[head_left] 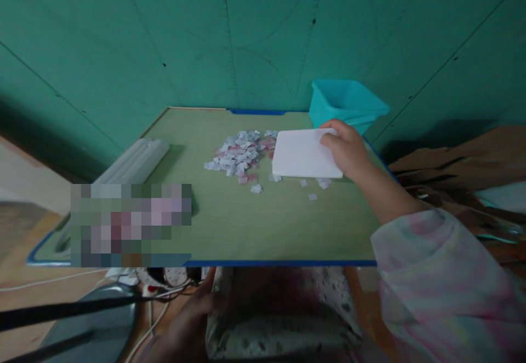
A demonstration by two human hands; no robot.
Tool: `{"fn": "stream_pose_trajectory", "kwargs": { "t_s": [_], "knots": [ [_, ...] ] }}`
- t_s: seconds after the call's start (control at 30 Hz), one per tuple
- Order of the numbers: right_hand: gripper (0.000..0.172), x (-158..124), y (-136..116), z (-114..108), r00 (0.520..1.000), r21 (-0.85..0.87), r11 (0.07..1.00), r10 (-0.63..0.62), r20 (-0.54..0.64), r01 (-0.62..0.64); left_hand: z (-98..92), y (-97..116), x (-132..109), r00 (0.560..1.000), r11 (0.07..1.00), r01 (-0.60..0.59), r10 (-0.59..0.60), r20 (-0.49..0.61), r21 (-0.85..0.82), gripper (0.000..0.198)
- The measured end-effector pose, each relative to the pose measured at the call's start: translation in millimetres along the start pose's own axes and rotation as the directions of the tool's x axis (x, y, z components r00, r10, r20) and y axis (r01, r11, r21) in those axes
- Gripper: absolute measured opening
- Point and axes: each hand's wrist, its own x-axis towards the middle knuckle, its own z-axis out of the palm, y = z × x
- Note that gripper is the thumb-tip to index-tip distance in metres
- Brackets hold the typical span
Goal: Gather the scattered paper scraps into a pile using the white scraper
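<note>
- Dim, shadowed left hand, lowest in view, sits under the near edge of the table against patterned cloth. I cannot tell how far its fingers are open, or whether it holds anything.
- Cables trail just left of that hand.
- Pale patterned sleeve runs up from the lower right to the right hand.
- A few stray scraps lie apart on the green tabletop, just nearer than the right hand.
- Right hand is on the right end of a flat white board, with the fingers bent over its top face and far corner and the thumb hidden. It appears to hold the board, which lies on the table.
- A heap of paper scraps, white and pink, sits just left of the board and touches its left edge. Most scraps are gathered here; only the strays lie outside it.
- A white ribbed slab lies well left of the heap.
- A teal bin stands just beyond the right hand, its inside hidden.
</note>
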Motion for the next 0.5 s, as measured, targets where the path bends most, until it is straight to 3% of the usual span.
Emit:
{"fn": "stream_pose_trajectory", "kwargs": {
  "t_s": [0.07,0.27,0.4,0.5],
  "knots": [
    [0.014,-0.1,0.0,0.3,1.0,-0.019,1.0,-0.009,0.014,0.009,3.5,-0.3,-1.9,1.0,1.0,-0.013,0.013,0.001,0.016,0.066],
    [0.014,6.4,4.4,-10.5,0.992,-0.052,0.995,0.079,-0.095,-0.084,-4.9,-6.0,6.8,0.989,0.984,-0.133,0.14,-0.05,0.121,0.054],
    [0.017,3.2,0.7,-7.6,0.996,-0.018,0.996,0.089,-0.012,-0.089,-12.7,-11.4,14.6,0.974,0.968,-0.192,0.208,-0.092,0.16,0.039],
    [0.015,2.8,-1.2,-9.9,0.994,-0.084,0.992,0.101,0.05,-0.097,-16.1,-13.6,17.7,0.969,0.955,-0.168,0.205,-0.136,0.242,0.038]
  ]
}}
